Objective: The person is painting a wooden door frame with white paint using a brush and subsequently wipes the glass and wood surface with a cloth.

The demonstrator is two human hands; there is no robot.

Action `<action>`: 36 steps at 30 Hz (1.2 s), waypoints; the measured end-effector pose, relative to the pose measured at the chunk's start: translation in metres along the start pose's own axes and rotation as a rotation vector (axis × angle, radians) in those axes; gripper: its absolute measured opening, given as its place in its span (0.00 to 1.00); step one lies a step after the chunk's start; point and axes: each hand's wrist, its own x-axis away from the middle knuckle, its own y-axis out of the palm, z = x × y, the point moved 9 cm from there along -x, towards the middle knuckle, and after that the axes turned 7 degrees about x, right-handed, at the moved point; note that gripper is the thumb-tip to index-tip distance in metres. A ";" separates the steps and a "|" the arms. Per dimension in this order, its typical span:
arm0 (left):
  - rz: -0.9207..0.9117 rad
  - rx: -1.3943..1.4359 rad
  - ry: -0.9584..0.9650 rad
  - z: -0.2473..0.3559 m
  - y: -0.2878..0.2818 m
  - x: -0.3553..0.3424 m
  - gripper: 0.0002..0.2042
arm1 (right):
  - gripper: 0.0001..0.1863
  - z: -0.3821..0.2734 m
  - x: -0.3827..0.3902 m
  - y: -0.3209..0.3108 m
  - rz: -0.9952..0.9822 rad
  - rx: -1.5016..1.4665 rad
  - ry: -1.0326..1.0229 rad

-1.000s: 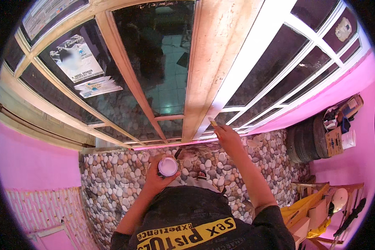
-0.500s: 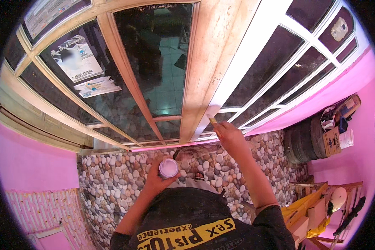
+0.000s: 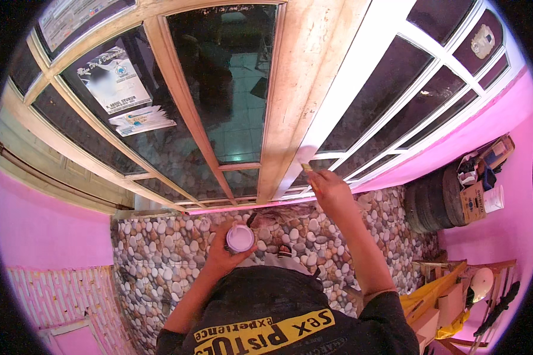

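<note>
Head view: paintbrush (image 3: 307,170) sits a bit past centre toward 3 o'clock, its tip on the window frame (image 3: 314,83) right where the white coat meets bare wood. Right hand (image 3: 328,190) is closed round the handle. Left hand (image 3: 226,255), down at 6 o'clock, is wrapped round a small paint can (image 3: 240,238), held close over the pebble-pattern wall (image 3: 160,260). Looks like mid-coat on the upright; I'd guess the next stroke needs a steady pull along that edge, keeping off the glass (image 3: 231,89).
</note>
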 end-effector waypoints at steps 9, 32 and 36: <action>0.014 -0.079 0.026 0.018 -0.005 -0.002 0.34 | 0.17 0.005 -0.006 -0.009 -0.031 -0.006 0.076; 0.096 0.238 -0.247 0.003 0.000 0.006 0.31 | 0.13 0.045 0.040 0.147 -0.269 -0.028 0.088; 0.028 0.052 -0.156 0.007 -0.002 0.001 0.33 | 0.12 0.036 0.018 0.124 -0.157 -0.008 0.142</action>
